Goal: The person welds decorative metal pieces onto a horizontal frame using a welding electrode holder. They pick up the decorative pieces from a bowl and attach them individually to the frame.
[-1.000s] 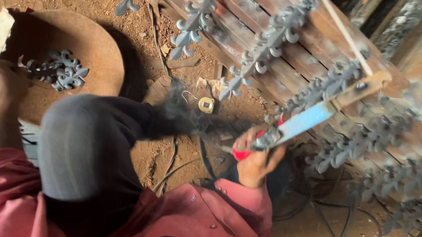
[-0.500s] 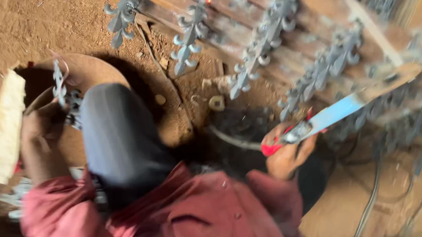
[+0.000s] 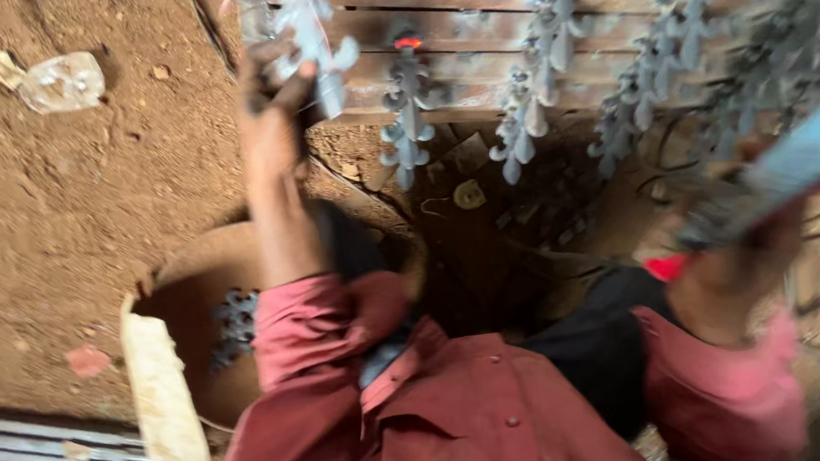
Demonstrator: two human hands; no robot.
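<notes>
Left hand (image 3: pixel 269 115) at 11 o'clock, fingers clamped on a grey ornamental metal casting (image 3: pixel 312 43), held against the wooden planks (image 3: pixel 472 21) beside the row of like castings (image 3: pixel 528 114). Right hand (image 3: pixel 738 253) at 3 o'clock, fingers wrapped round a blue-bladed tool (image 3: pixel 795 166), blurred. Round basin (image 3: pixel 189 267) with more castings at 8 o'clock.

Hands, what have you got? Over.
Left hand up, gripping a metal ornament by the bars. Right hand holding a blue tool. Nothing between them.

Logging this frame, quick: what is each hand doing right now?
Left hand: closed on a grey metal ornament.
Right hand: closed on a blue-bladed tool; blurred.
</notes>
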